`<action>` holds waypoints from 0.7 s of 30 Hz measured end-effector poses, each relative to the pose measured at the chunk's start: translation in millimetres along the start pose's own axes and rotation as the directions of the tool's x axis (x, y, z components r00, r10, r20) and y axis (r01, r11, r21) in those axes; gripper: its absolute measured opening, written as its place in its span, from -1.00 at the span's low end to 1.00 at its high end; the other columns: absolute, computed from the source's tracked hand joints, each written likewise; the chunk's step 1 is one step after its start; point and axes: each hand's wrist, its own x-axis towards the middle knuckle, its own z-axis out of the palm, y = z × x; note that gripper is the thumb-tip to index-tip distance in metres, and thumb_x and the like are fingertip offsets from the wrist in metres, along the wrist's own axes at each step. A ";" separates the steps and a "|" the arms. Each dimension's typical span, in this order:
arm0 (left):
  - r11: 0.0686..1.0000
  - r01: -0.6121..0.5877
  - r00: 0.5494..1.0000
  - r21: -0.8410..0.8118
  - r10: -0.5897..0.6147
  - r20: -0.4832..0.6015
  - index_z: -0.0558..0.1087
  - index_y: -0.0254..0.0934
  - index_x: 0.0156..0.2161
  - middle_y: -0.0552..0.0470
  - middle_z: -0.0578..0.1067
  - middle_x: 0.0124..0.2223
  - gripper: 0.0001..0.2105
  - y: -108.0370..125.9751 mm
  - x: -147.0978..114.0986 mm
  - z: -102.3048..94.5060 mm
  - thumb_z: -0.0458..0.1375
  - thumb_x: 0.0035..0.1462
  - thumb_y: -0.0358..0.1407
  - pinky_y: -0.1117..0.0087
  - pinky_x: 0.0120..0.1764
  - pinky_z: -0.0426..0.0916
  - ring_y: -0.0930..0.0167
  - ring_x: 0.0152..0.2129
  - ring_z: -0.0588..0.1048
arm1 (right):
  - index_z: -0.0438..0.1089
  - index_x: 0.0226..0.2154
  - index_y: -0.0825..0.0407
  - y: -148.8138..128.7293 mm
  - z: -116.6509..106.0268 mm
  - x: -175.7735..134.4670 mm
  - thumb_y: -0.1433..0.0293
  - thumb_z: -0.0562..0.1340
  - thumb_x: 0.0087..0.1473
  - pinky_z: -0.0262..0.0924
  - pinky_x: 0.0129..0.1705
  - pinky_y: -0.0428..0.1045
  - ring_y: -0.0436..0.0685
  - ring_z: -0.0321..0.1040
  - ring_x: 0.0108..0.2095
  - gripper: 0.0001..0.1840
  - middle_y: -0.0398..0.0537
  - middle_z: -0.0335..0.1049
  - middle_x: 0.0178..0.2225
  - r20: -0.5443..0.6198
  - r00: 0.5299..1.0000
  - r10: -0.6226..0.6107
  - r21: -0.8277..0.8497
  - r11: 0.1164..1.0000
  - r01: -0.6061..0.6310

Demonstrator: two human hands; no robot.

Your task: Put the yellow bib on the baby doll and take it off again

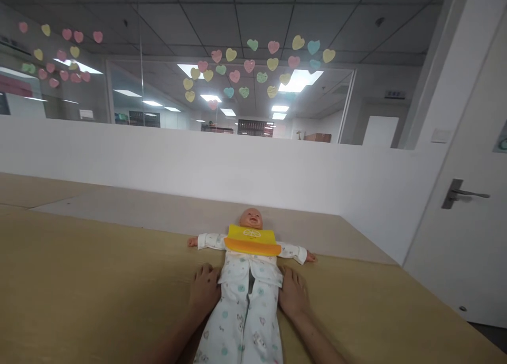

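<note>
A baby doll (253, 216) lies on its back on the table, head away from me and arms stretched out sideways. It wears a white printed shirt (233, 263), matching trousers (263, 322) and a yellow bib (253, 234) with an orange lower pocket edge. My left hand (205, 290) rests palm down by the doll's hip on the left, fingers apart and touching the cloth at the shirt's hem. On the other side, my right hand (293, 294) lies likewise against the hem, fingers spread. Both thumbs are hard to make out against the clothing.
The tan tabletop (99, 279) spreads out on both sides, with a paler board (317, 226) behind the doll. A white half wall (237, 163) with glass above, dotted with paper hearts, stands beyond. At the right is a door with a metal handle (455, 194).
</note>
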 end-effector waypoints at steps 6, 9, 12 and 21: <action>0.999 0.042 0.997 0.032 -0.039 -0.071 0.46 -0.19 -0.06 -0.15 0.44 -0.12 -0.66 -3.4 -5.2 -2.3 -0.02 0.08 -0.36 0.20 -0.08 0.18 0.19 -0.09 0.36 | 0.12 0.13 0.15 0.7 0.3 -4.8 0.38 0.06 0.06 -0.01 0.08 0.08 0.29 0.09 0.14 -0.45 0.20 0.25 0.06 -0.032 0.999 0.015 -0.014 1.000 -0.016; 0.998 0.069 0.994 0.009 -0.068 -0.089 0.49 -0.21 -0.10 -0.15 0.45 -0.14 -0.67 -5.5 -7.1 -2.6 -0.02 0.07 -0.34 0.22 -0.10 0.19 0.19 -0.11 0.37 | 0.18 0.09 0.14 1.2 -0.2 -9.5 0.40 0.07 0.05 -0.01 0.07 0.06 0.27 0.11 0.13 -0.50 0.18 0.26 0.06 -0.039 0.999 0.028 -0.021 0.999 -0.028; 0.997 0.081 0.992 -0.012 -0.082 -0.100 0.51 -0.22 -0.13 -0.14 0.46 -0.13 -0.68 -6.0 -9.6 -4.3 -0.05 0.11 -0.31 0.22 -0.11 0.20 0.20 -0.13 0.39 | 0.23 0.03 0.12 1.7 -2.1 -16.5 0.38 0.06 0.09 -0.01 0.06 0.06 0.27 0.15 0.09 -0.57 0.16 0.30 0.02 -0.055 0.998 0.026 -0.023 0.999 -0.027; 0.998 0.035 0.990 -0.057 -0.042 -0.131 0.53 -0.25 -0.31 -0.09 0.51 -0.23 -0.71 -7.5 -31.6 -12.6 -0.05 0.16 -0.27 0.32 -0.15 0.21 0.30 -0.21 0.43 | 0.20 0.03 0.16 -0.7 -9.6 -54.0 0.36 0.05 0.06 0.02 0.03 0.04 0.27 0.17 0.08 -0.54 0.19 0.31 0.00 -0.060 0.998 0.014 0.040 0.999 -0.011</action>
